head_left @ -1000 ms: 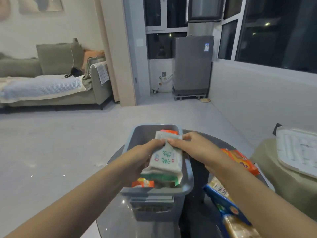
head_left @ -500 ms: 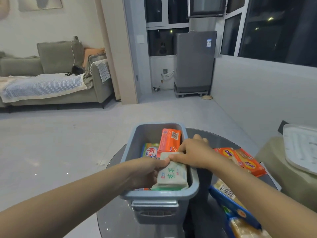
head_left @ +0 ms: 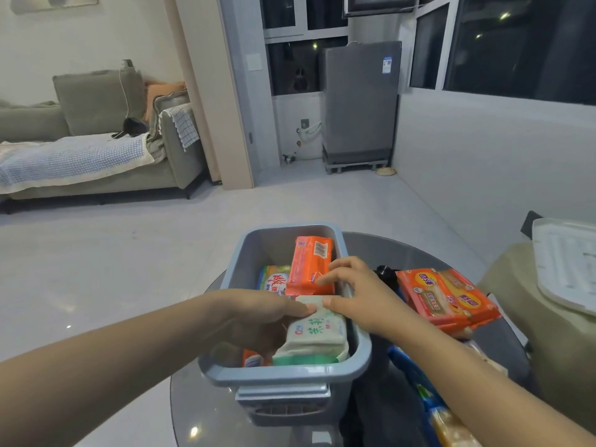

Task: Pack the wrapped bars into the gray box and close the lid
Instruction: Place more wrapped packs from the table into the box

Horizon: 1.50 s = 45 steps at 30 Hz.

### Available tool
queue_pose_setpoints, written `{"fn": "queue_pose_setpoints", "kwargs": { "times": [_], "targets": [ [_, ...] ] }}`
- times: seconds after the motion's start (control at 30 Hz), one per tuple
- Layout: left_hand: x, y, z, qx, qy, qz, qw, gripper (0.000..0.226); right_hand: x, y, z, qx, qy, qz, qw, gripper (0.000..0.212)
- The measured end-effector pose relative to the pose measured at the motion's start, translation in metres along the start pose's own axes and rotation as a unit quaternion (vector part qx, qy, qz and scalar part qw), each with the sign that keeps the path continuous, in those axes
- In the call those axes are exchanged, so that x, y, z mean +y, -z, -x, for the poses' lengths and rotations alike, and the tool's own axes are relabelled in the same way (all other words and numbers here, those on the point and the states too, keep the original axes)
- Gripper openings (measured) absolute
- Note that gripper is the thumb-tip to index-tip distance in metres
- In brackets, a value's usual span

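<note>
Both hands press the white bar (head_left: 317,330) flat into the box (head_left: 283,374): left hand (head_left: 258,317) fingers grip its edge, right hand (head_left: 358,291) fingers rest open, steadying.

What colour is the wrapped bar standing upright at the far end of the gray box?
Orange, with a white barcode patch near its top: the tall orange wrapped bar, seen in the head view.

One gray box (head_left: 283,372) is seen on one round glass table (head_left: 206,414). Four wrapped bars are counted inside it: one white-and-green bar (head_left: 317,332), one tall orange bar (head_left: 309,266), one multicoloured bar (head_left: 274,280) and one small orange bar (head_left: 253,359), partly hidden. Two orange packs (head_left: 446,296) are counted just beside the box. Two hands are seen, the left hand (head_left: 258,317) and the right hand (head_left: 358,293).
</note>
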State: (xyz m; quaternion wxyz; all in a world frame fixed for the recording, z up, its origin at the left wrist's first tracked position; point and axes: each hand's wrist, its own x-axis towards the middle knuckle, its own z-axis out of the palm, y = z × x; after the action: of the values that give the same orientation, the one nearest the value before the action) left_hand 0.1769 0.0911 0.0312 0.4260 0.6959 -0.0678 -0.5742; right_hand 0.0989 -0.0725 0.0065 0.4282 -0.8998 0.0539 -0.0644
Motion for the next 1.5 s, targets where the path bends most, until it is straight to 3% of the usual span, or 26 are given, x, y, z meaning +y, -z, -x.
{"fn": "queue_pose_setpoints", "kwargs": {
  "times": [0.17,0.43,0.57,0.73,0.8,1.0,1.07,1.2,1.27,1.37,1.43,1.5],
  "targets": [
    [-0.001,0.004,-0.005,-0.007,0.009,-0.026,1.000,0.024,0.003,-0.002,-0.001,-0.006,0.000,-0.013,1.000,0.031],
    [-0.015,-0.012,-0.024,0.073,0.006,-0.038,0.997,0.016,0.006,0.001,0.003,-0.025,0.008,-0.057,0.998,0.029],
    [-0.016,-0.015,-0.033,0.163,0.008,-0.182,0.970,0.036,0.008,-0.001,0.005,-0.015,0.021,-0.074,0.997,0.027],
    [-0.005,-0.011,-0.042,0.192,0.047,-0.298,0.934,0.027,0.010,-0.003,0.005,-0.003,0.021,-0.082,0.996,0.031],
    [-0.002,-0.011,-0.046,0.190,0.067,-0.291,0.935,0.028,0.012,-0.004,0.005,-0.001,0.024,-0.080,0.997,0.031],
    [-0.012,-0.008,-0.051,0.238,0.005,-0.400,0.885,0.039,0.016,-0.007,0.005,0.011,0.032,-0.086,0.996,0.028],
    [-0.013,-0.008,-0.050,0.238,0.002,-0.394,0.888,0.039,0.018,-0.007,0.006,0.011,0.040,-0.097,0.994,0.025],
    [-0.005,-0.011,-0.043,0.179,0.040,-0.290,0.939,0.029,0.021,-0.005,0.012,0.010,0.065,-0.130,0.989,0.028],
    [-0.002,-0.013,-0.037,0.168,0.050,-0.295,0.939,0.033,0.022,-0.005,0.016,0.014,0.070,-0.142,0.987,0.027],
    [0.003,-0.015,-0.025,0.214,-0.018,-0.342,0.915,0.035,0.024,-0.005,0.026,0.020,0.073,-0.149,0.986,0.027],
    [0.007,-0.013,-0.014,0.239,-0.052,-0.308,0.920,0.034,0.026,-0.004,0.033,0.022,0.072,-0.149,0.986,0.029],
    [0.009,-0.015,-0.004,0.302,-0.108,-0.329,0.888,0.036,0.029,-0.003,0.040,0.029,0.073,-0.152,0.985,0.031]
  ]
}}
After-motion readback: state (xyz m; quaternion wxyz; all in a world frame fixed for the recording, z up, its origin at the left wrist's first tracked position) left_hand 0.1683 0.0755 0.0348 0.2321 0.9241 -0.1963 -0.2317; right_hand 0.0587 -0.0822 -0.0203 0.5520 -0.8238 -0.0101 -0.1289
